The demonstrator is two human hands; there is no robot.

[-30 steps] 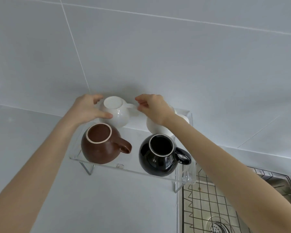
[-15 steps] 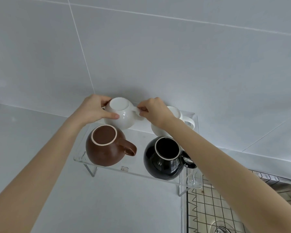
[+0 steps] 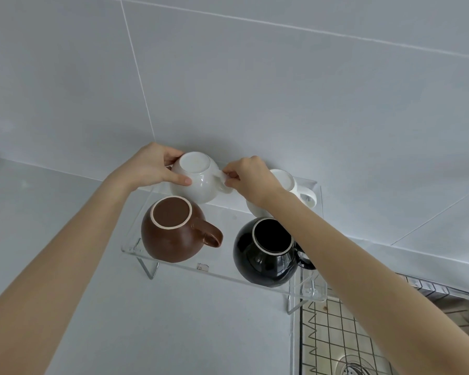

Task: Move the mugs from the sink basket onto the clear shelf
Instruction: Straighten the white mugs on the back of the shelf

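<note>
We have the white mug [image 3: 194, 180] upside down at the back left of the clear shelf [image 3: 222, 272], left hand [image 3: 149, 166] clasping its body and right hand [image 3: 251, 178] pinching its handle. The risk we see is nudging the brown mug [image 3: 171, 231] just in front (or the second white mug [image 3: 287, 190] beside it) while settling it, since glazed bases slide easily on acrylic.

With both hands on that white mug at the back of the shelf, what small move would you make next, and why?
Probably let go with both hands: the white mug, held by the left hand and right hand, seems already upside down on the clear shelf, like the brown mug.
</note>
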